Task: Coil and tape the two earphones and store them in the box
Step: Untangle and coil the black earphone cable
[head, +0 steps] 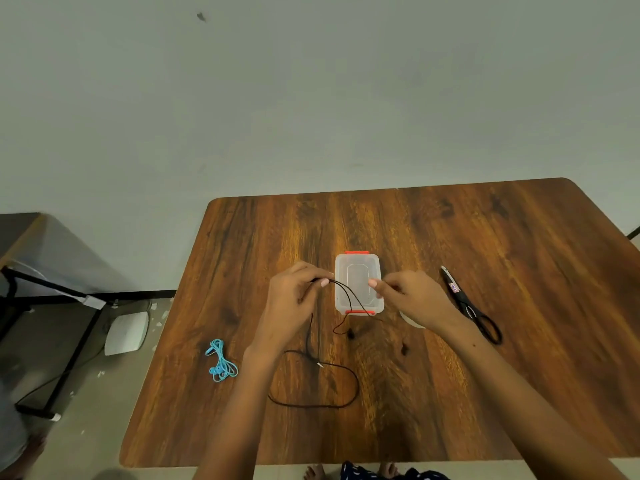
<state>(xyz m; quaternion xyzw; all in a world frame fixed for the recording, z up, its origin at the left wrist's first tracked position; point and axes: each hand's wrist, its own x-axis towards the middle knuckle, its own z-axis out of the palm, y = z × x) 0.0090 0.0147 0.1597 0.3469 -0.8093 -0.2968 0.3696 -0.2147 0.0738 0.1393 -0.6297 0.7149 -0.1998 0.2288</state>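
black-handled scissors (471, 307) lie on the wooden table (485, 393) just right of the right hand, blades pointing away. far left of the left hand, a white device (126, 333) sits on the floor beside a black metal frame (74, 341).

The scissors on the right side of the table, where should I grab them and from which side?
Take the scissors by the black handle loops at the near end, reaching in from your own side with the right hand. They lie flat, blades pointing away toward the far edge, so the loops face you.
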